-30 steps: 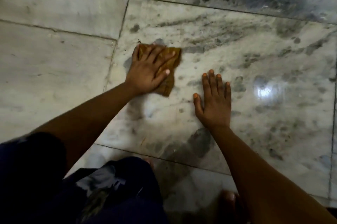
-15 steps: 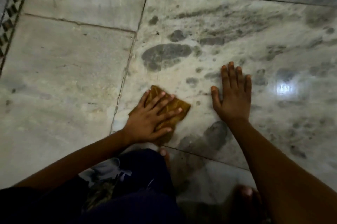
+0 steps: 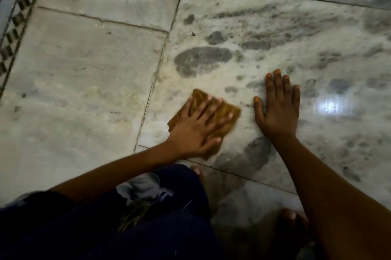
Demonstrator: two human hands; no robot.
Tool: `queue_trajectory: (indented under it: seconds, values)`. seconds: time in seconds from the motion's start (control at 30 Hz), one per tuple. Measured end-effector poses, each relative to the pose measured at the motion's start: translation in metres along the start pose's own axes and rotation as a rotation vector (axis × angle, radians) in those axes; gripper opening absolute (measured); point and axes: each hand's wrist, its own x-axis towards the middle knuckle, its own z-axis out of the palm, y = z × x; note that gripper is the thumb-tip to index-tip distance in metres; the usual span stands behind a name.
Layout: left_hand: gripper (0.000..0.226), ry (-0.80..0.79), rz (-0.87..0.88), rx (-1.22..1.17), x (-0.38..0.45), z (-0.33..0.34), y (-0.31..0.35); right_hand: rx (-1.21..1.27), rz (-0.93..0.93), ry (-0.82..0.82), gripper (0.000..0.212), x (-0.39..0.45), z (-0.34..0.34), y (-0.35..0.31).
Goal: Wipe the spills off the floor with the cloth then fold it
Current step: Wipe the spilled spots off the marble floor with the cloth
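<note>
1. Cloth [image 3: 226, 111]: brown-gold, already doubled into a small pad, lying flat on the floor [image 3: 84, 73] near the lower left corner of the streaked marble slab, just beside the joint line [image 3: 148, 98] that runs up the floor.
2. Left hand [image 3: 196, 128]: palm down on the cloth, fingers spread and straight, pressing it to the slab. Grip state: flat and extended, nothing curled round the fabric.
3. Right hand [image 3: 277, 109]: flat on bare floor just beside the cloth, not touching it, fingers straight and together, apparently bracing the body. Grip holds nothing.
4. Spills: large dark wet patch [image 3: 201, 59] beyond the cloth toward the far edge of the slab; second dark patch [image 3: 254, 151] at the slab's near edge, between the two forearms; many smaller spots and streaks [image 3: 275, 24] further off.
5. Step in hand, judged: wiping, with much wet still on the slab; folding not yet due.
6. Method advised: keep the whole palm loaded so the pad stays flat; work in overlapping passes from the dry joint side into the wet; turn the pad to a dry face once it smears rather than lifts.
7. Other: dark trousers [image 3: 127, 228]; patterned border strip [image 3: 19, 16] at the floor's far left edge.
</note>
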Motion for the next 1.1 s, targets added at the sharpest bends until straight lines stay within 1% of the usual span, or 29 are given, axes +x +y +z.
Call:
queue_trajectory:
  seconds: [0.03, 0.1, 0.2, 0.33, 0.4, 0.47, 0.5, 0.53, 0.63, 0.67, 0.7, 0.73, 0.77, 0.83, 0.93, 1.03, 1.1]
  values:
    - [0.061, -0.003, 0.056, 0.019, -0.019, 0.004, -0.002, 0.002, -0.002, 0.001, 0.066, 0.001, 0.000, 0.000]
    - [0.057, 0.002, 0.069, 0.037, -0.048, 0.008, -0.019, -0.005, -0.002, 0.000, 0.065, 0.000, 0.002, 0.000]
    - [0.058, 0.023, -0.073, 0.047, -0.052, 0.003, -0.059, -0.017, 0.021, -0.014, 0.066, -0.003, 0.004, 0.001]
    - [0.060, 0.037, -0.321, 0.009, -0.002, -0.012, -0.106, -0.020, 0.024, -0.022, 0.066, -0.002, 0.004, -0.001]
    - [0.060, 0.051, -0.440, -0.019, 0.035, -0.020, -0.115, -0.013, 0.021, -0.038, 0.067, -0.003, 0.004, -0.001]
    - [0.060, 0.039, -0.469, -0.020, 0.062, -0.022, -0.108, -0.005, 0.021, -0.040, 0.067, -0.007, 0.004, -0.001]
    - [0.061, 0.048, -0.427, -0.013, 0.069, -0.021, -0.098, -0.002, 0.022, -0.037, 0.067, -0.007, 0.004, -0.002]
    - [0.061, 0.057, -0.346, -0.009, 0.070, -0.018, -0.084, -0.003, 0.021, -0.041, 0.067, -0.008, 0.004, -0.002]
    - [0.059, -0.015, 0.043, 0.045, 0.038, -0.012, -0.054, -0.002, 0.018, -0.028, 0.067, -0.005, 0.002, -0.005]
    - [0.058, -0.036, 0.135, 0.053, 0.025, -0.010, -0.055, 0.001, 0.016, -0.022, 0.067, -0.003, 0.001, -0.005]
    - [0.056, -0.034, 0.174, 0.048, 0.014, -0.011, -0.062, 0.005, 0.013, -0.022, 0.067, -0.003, 0.001, -0.006]
    - [0.055, -0.010, 0.161, 0.049, 0.010, -0.012, -0.075, 0.009, 0.012, -0.022, 0.066, -0.004, 0.001, -0.007]
    - [0.055, 0.008, 0.110, 0.051, 0.014, -0.013, -0.091, 0.007, 0.015, -0.017, 0.066, -0.003, 0.001, -0.006]
    - [0.056, 0.022, -0.057, 0.031, 0.038, -0.018, -0.123, 0.000, 0.020, -0.006, 0.065, -0.004, 0.001, -0.004]
    - [0.058, 0.035, -0.290, -0.048, 0.101, -0.037, -0.156, -0.006, 0.024, -0.006, 0.065, -0.006, 0.001, -0.002]
    - [0.055, 0.022, -0.456, -0.075, 0.175, -0.054, -0.159, 0.001, 0.025, -0.018, 0.066, -0.005, 0.003, -0.006]
    - [0.056, 0.000, -0.479, -0.096, 0.220, -0.058, -0.141, 0.009, 0.034, -0.029, 0.066, -0.004, 0.004, -0.008]
